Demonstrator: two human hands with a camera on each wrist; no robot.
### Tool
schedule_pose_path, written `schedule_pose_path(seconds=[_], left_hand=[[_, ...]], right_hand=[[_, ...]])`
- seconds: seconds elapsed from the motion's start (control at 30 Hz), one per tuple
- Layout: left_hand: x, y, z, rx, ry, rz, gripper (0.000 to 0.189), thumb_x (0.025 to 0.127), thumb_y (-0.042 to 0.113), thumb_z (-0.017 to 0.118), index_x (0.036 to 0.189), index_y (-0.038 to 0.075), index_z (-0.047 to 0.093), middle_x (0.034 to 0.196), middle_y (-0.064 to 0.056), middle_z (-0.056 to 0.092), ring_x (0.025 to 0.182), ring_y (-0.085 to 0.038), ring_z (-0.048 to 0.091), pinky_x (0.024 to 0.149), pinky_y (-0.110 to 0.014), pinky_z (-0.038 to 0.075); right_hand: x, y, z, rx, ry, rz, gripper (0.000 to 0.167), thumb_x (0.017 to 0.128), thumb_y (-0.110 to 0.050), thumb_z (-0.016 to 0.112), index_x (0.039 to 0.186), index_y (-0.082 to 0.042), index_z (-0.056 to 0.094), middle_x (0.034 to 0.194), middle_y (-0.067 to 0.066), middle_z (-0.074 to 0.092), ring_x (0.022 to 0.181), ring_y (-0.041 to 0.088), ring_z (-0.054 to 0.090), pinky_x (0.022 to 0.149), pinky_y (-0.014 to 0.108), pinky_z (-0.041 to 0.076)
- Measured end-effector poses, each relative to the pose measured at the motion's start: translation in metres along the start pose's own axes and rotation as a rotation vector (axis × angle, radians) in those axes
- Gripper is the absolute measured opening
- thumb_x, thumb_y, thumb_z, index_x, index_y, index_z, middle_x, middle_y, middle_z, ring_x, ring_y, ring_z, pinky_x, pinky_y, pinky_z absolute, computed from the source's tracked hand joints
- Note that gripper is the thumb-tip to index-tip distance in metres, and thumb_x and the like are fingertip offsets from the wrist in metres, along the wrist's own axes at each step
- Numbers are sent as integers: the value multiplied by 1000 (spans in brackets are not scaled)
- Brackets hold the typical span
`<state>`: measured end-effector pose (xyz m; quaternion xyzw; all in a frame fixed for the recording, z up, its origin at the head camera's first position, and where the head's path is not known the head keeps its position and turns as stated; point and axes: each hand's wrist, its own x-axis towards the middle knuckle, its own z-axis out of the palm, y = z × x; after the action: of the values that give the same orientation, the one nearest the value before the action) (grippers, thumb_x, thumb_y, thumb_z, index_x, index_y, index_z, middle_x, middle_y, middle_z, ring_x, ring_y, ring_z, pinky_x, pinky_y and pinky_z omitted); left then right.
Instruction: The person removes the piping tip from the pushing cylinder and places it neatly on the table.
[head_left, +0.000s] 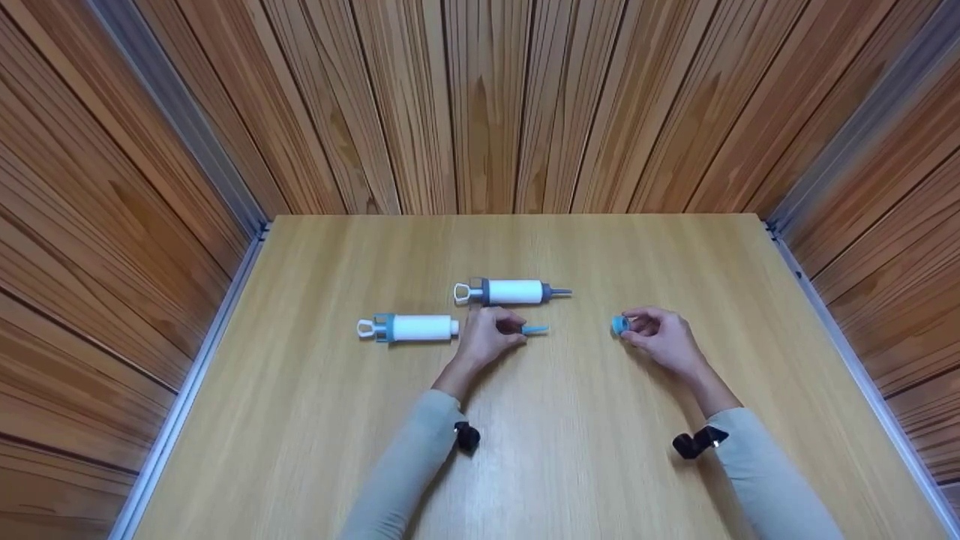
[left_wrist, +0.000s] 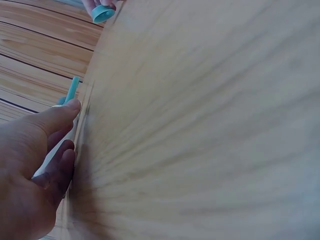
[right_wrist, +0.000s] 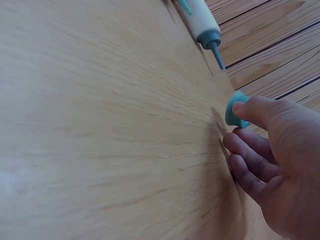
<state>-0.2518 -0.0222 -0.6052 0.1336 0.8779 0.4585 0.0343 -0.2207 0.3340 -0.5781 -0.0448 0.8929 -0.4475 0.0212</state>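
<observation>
Nearest to us, two pale sleeves (head_left: 405,465) reach in over the wooden table (head_left: 570,465), a small black camera (head_left: 468,438) at each wrist. Farther in, here's the action: right hand (head_left: 666,341) on the right, thumb and finger clamped on a blue ring-shaped cap (head_left: 619,325); left hand (head_left: 487,337) near the middle, fingertips pinched together on a slim blue nozzle (head_left: 535,330), tip pointing right. Cap and nozzle are well apart, so I'd call this the loose-parts step, one piece per hand, nothing joined between them. Just left of the left hand lies the blue-collared syringe (head_left: 422,328), no nozzle on its right end; whether the hand touches it, I can't tell. Next move, in my judgement, calls for light fingers and square lining-up of the small pieces. Farther back, the grey-fitted syringe (head_left: 515,292) lies with its nozzle on, before the plank wall (head_left: 480,112).
</observation>
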Motion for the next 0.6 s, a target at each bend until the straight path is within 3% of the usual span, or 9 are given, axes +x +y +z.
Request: schedule_pose_path(seconds=[0.1, 0.3, 0.47, 0.6], left_hand=[[2, -2, 2, -19, -13, -21, 26, 93, 12, 93, 119, 16, 89, 118, -3, 88, 114, -19, 81, 106, -36, 65], [-3, 8, -2, -19, -29, -42, 27, 96, 9, 89, 123, 12, 87, 123, -7, 87, 119, -25, 81, 109, -43, 65], [6, -8, 6, -17, -28, -21, 27, 93, 8, 92, 120, 13, 88, 121, -6, 88, 119, -24, 81, 110, -43, 64], [5, -6, 5, -24, -40, -21, 28, 92, 8, 92, 120, 13, 88, 122, -6, 88, 120, -23, 81, 111, -42, 64]], right_hand=[[1, 1, 1, -10, 3, 0, 37, 100, -3, 82, 135, 4, 75, 112, 25, 78, 87, 8, 65, 74, 14, 55], [2, 1, 1, -19, -17, 3, 36, 101, -4, 82, 135, 4, 75, 112, 23, 77, 89, 10, 64, 75, 15, 53], [3, 0, 1, -22, -37, 0, 35, 100, -6, 83, 132, 5, 76, 109, 21, 75, 87, 11, 63, 74, 16, 53], [3, 0, 1, -29, -49, 4, 35, 100, -8, 84, 131, 5, 77, 109, 21, 75, 87, 11, 63, 73, 16, 53]])
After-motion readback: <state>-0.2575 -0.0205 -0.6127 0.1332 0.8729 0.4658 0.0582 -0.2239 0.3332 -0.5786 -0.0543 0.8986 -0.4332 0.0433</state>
